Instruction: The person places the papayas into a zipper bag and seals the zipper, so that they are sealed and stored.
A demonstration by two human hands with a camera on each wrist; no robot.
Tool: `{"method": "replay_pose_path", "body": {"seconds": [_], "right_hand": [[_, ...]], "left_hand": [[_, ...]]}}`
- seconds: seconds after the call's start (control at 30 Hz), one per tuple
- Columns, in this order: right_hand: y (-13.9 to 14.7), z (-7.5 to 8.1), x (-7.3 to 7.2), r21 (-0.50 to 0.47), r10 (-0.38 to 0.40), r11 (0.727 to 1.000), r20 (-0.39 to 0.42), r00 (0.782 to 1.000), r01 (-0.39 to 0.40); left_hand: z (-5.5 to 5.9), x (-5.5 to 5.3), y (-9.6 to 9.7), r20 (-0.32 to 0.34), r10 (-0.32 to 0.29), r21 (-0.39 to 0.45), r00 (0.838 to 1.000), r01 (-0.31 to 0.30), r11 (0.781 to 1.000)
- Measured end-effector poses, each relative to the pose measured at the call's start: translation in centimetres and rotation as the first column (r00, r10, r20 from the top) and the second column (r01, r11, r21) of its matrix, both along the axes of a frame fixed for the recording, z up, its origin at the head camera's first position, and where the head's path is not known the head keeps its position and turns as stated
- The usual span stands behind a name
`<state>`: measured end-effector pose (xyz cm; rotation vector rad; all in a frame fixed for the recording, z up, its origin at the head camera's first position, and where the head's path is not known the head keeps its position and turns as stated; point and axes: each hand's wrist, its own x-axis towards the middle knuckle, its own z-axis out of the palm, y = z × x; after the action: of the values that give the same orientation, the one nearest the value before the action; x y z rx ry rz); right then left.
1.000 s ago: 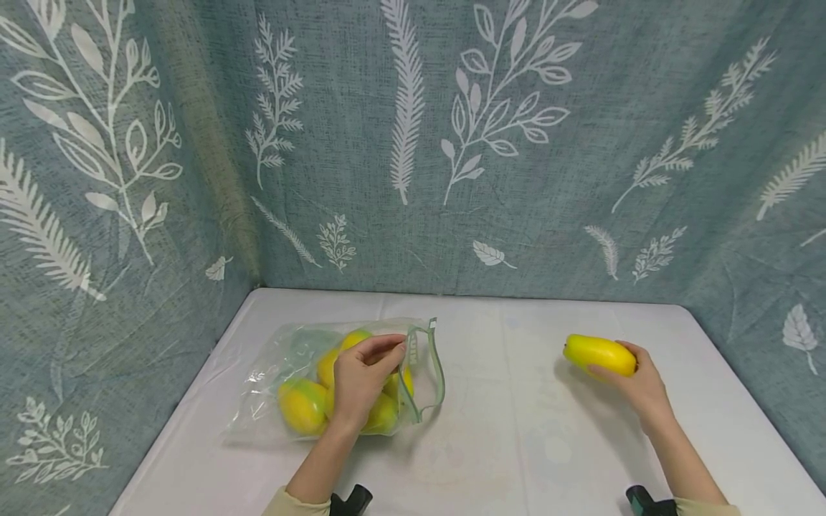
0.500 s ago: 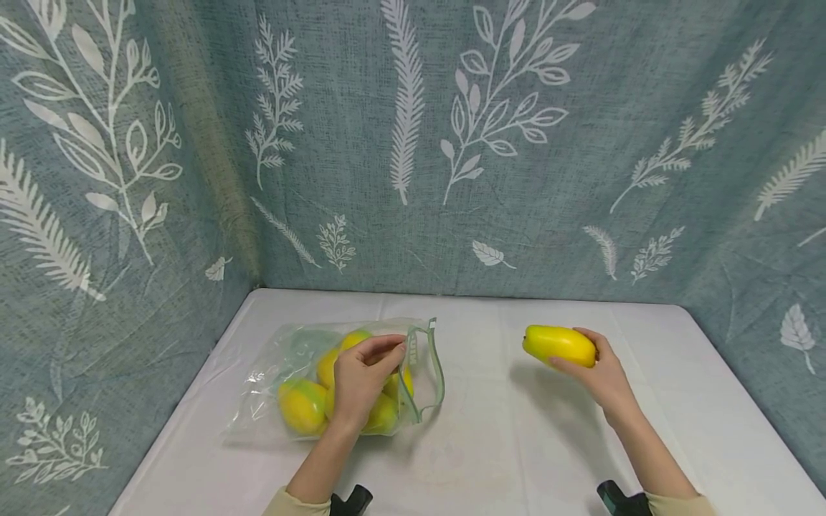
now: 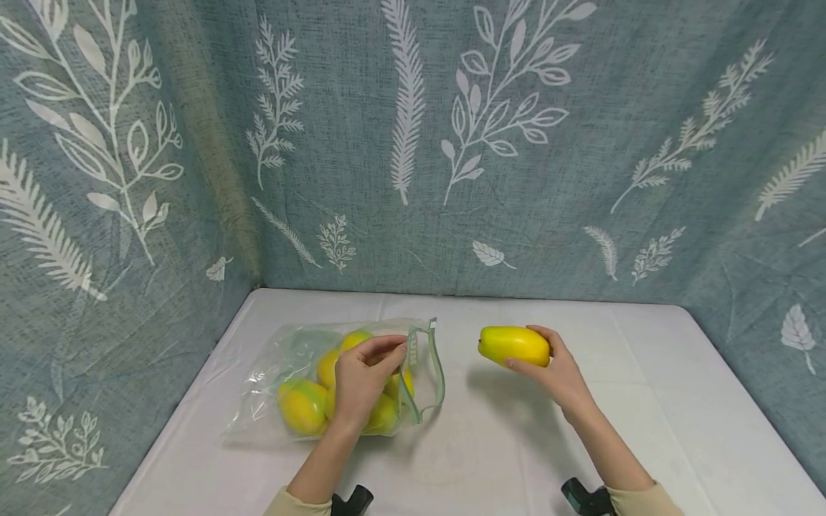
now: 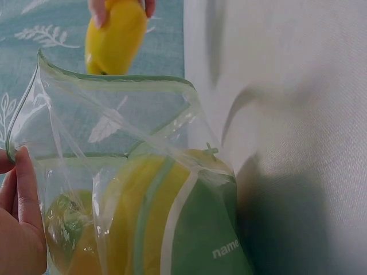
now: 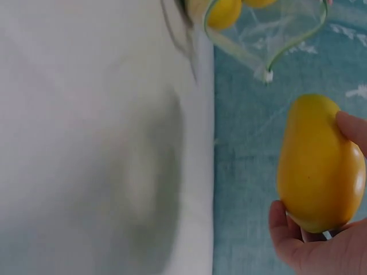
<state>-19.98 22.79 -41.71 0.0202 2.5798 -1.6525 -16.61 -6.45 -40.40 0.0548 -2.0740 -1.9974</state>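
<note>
On the left of the table, a clear zip bag (image 3: 274, 358) with a green-edged mouth lies on its side. Several yellow-green fruits (image 3: 302, 407) fill it, seen through the plastic. My left hand (image 3: 363, 376) pinches the near edge of the mouth between thumb and fingers, and the mouth gapes to the right. My right hand (image 3: 553, 369) grips a long yellow papaya (image 3: 514, 345), its fingers and thumb around the right end. The papaya hangs above the table, a short way right of the bag mouth, its stem end toward it. The right wrist view shows the same papaya (image 5: 318, 172) against the curtain.
A white cloth covers the table (image 3: 645, 401). Behind it and along both sides hangs a blue-green curtain (image 3: 361, 172) with a white leaf pattern. Black wrist mounts (image 3: 351, 500) show below the hands.
My right hand has carried the papaya left across the table toward the bag mouth. The left hand and the bag have stayed in place.
</note>
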Motion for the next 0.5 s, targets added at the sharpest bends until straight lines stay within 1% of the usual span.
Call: {"method": "replay_pose_path", "body": {"seconds": [0.3,0.5], "right_hand": [[-3.3,-0.4,-0.2,-0.030,0.038,0.999,-0.011,0.999,-0.038],[-5.4,-0.7,-0.1,-0.034,0.064,0.997,-0.033,0.997,-0.065]], "left_hand": [[0.0,0.0,0.1,-0.002,0.007,-0.005,1.000,-0.007,1.000],[0.2,0.1,0.1,0.000,0.012,0.008,1.000,-0.012,1.000]]}}
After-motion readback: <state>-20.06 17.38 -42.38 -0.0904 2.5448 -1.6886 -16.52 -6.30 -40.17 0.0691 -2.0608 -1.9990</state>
